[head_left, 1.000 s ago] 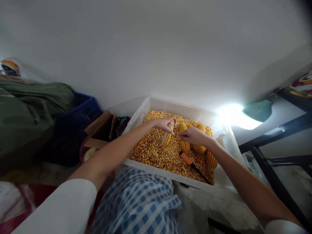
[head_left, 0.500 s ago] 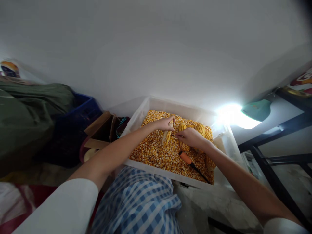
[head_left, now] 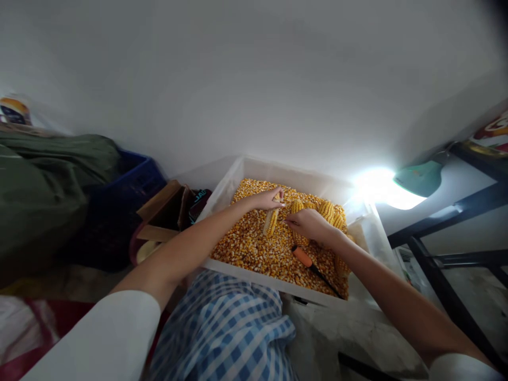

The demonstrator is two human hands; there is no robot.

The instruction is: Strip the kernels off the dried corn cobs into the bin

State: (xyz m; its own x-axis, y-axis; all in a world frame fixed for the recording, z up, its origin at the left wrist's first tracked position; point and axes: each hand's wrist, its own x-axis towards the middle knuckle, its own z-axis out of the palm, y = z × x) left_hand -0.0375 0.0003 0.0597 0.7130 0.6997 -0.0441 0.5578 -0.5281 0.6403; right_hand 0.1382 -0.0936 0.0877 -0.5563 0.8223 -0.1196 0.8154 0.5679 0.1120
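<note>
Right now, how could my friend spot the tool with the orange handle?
Find the big whitish bin by the wall, holding loose corn kernels. Between the right hand and the bin's near rim, a slim tool lies on them. Its handle is orange; the ears nearby are yellow.

The left hand [head_left: 267, 199], near the centre, covers part of the upper end of the corn cob [head_left: 271, 223] it holds. Toward 4 o'clock, the right hand [head_left: 310, 224] hides parts of the yellow cobs [head_left: 327, 210] beneath; whether it pinches anything is too small to tell. The view's edge cuts off the green cloth [head_left: 35, 180] at 9, checked cloth [head_left: 226, 328] at 6 and printed packet [head_left: 493, 132] near 3, where glare blurs the lamp [head_left: 420, 179].
</note>
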